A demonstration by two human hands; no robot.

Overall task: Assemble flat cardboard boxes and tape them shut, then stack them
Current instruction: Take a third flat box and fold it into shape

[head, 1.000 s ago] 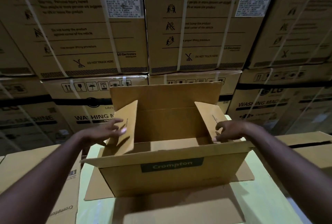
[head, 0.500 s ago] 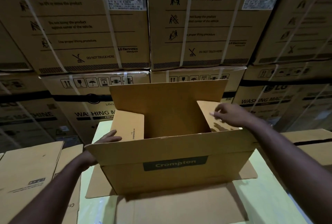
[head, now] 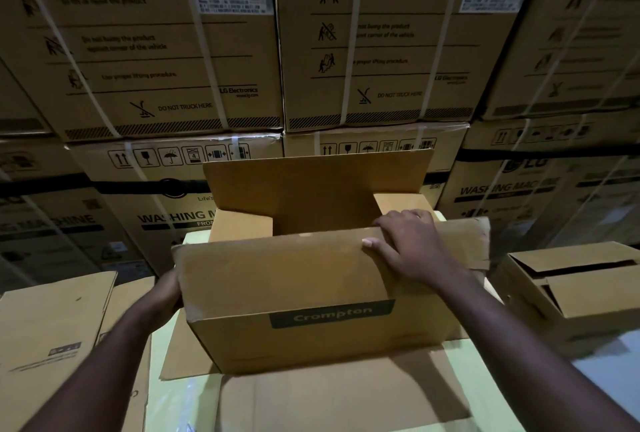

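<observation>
Crompton box sits upright on a pale yellow-green table, its open top facing up and its long axis running left to right across the view, the printed long side turned toward the camera. The right hand lies flat on the near long flap, fingers curled over the flap's upper edge near its right end and the thumb pressed on the flap's outer face; the flap leans inward over the opening. The left hand is mostly hidden behind the box's left near corner, where it touches the left end wall; I cannot tell whether it grips or only steadies. The two hands are well apart, one at each end of the box.

Inside the opening, the short left flap and the short right flap are folded inward, while the far long flap stands up, tilted slightly back. A flat sheet of cardboard lies on the table under and in front of the box. Flattened cartons rest to the left of the table, and a partly closed small carton sits to the right. Behind everything rises a wall of large strapped washing-machine cartons.
</observation>
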